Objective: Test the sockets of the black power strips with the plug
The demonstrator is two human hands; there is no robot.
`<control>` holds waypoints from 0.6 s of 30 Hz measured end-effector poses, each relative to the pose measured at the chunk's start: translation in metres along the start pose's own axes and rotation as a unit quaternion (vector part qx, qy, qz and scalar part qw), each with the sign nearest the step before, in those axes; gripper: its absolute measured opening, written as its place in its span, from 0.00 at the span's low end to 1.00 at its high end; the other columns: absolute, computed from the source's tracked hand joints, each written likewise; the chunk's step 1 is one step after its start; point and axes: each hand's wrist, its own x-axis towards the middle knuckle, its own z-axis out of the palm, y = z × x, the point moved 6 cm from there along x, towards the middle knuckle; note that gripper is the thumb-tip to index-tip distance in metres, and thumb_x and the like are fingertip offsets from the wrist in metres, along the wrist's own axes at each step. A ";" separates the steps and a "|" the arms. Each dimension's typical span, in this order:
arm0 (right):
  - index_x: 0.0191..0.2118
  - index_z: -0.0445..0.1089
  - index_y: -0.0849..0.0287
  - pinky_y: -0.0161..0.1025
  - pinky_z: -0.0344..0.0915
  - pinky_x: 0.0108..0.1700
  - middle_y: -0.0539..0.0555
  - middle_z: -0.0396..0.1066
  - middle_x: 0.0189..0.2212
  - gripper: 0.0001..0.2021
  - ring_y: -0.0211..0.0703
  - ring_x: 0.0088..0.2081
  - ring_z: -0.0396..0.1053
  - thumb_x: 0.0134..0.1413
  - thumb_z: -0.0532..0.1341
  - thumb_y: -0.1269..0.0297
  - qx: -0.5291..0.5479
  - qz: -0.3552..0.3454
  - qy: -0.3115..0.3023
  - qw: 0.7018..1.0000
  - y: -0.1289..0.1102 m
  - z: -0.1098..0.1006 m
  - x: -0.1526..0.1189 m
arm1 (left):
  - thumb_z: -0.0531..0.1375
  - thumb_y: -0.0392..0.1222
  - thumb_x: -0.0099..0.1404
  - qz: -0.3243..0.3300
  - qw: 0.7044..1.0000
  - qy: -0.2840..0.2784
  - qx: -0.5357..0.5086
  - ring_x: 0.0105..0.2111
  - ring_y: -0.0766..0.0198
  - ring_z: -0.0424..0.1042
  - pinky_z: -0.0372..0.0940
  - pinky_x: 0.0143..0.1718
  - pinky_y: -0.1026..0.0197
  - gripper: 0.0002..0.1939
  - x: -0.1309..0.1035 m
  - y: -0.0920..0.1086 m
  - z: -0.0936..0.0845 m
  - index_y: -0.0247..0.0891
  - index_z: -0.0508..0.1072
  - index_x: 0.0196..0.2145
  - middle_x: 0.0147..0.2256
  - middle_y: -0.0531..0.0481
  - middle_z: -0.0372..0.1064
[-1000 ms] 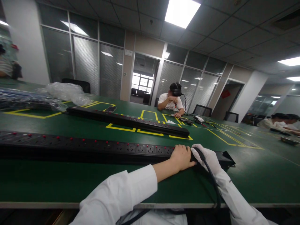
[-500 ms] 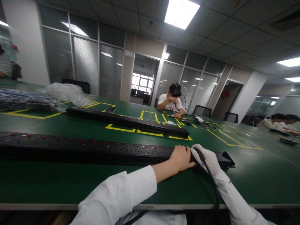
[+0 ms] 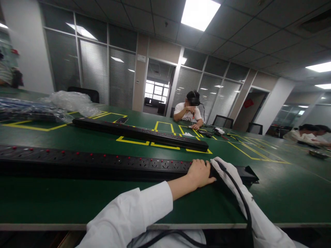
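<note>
A long black power strip, with a row of sockets and small red indicator lights, lies across the table in front of me. My left hand is bare and rests over its right part, fingers curled over the far edge and thumb on the near side. My right hand, in a white glove, is closed around the end of a black cable just right of my left hand, against the strip. The cable's end is hidden inside that hand. From there the cable loops down over my right forearm towards my lap.
Farther back lies a second black power strip. Clear plastic wrapping is at the left, and a phone-like dark object lies nearby. Across the green table sits a person near cables; other people sit far right.
My right hand has turned slightly, and the cable has swung to the right over the forearm. More of the cable shows at my lap. My left hand and the strip stay put.
</note>
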 end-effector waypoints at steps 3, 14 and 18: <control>0.39 0.65 0.52 0.32 0.63 0.30 0.49 0.72 0.27 0.12 0.40 0.29 0.70 0.54 0.48 0.56 0.006 0.002 -0.001 1.000 0.002 0.001 0.000 | 0.44 0.63 0.57 0.002 1.000 0.002 0.001 0.38 0.49 0.64 0.56 0.36 0.52 0.36 0.000 0.000 0.001 0.28 0.56 0.51 0.41 0.34 0.64; 0.39 0.63 0.53 0.32 0.62 0.33 0.50 0.71 0.29 0.12 0.41 0.31 0.70 0.53 0.50 0.54 -0.026 -0.032 0.004 0.999 -0.001 0.002 -0.008 | 0.44 0.62 0.57 0.002 1.000 0.009 -0.002 0.37 0.49 0.65 0.56 0.36 0.53 0.35 0.000 0.001 0.000 0.29 0.57 0.50 0.40 0.34 0.65; 0.40 0.64 0.52 0.31 0.63 0.32 0.49 0.71 0.28 0.12 0.40 0.30 0.70 0.54 0.49 0.55 0.005 -0.003 -0.002 1.000 0.005 0.003 -0.004 | 0.44 0.63 0.57 0.003 1.000 0.008 0.006 0.37 0.49 0.65 0.56 0.36 0.52 0.35 0.000 0.001 0.000 0.30 0.56 0.51 0.40 0.34 0.64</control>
